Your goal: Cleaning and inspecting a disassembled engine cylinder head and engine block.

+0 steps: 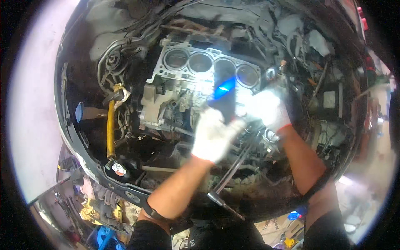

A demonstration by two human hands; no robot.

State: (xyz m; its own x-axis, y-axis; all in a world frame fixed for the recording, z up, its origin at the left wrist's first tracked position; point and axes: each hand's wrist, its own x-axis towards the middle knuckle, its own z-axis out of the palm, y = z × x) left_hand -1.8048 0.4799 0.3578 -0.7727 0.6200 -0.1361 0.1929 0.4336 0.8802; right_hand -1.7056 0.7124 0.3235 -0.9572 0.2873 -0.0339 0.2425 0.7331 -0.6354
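Observation:
Both my hands wear white gloves over an open engine bay. My left hand (214, 135) is closed on the lower end of a dark, bar-shaped thing with a bright blue part (225, 88), possibly a work lamp. It stands out over the engine block (183, 85), whose round cylinder bores show along the top. Right of it, my right hand (268, 110) reaches to the block's right end. Strong glare washes out its fingers, so whether it holds anything is hidden. Below the hands lies a long-shafted metal tool (227, 206), ratchet-like, slanting toward the front edge.
A yellow bar (111, 129) stands at the left of the bay, near a white round cap (119, 168). Hoses and a pulley (113, 61) crowd the left side. The car's front frame (133, 196) curves below, with parts and a blue item (109, 237) beyond it.

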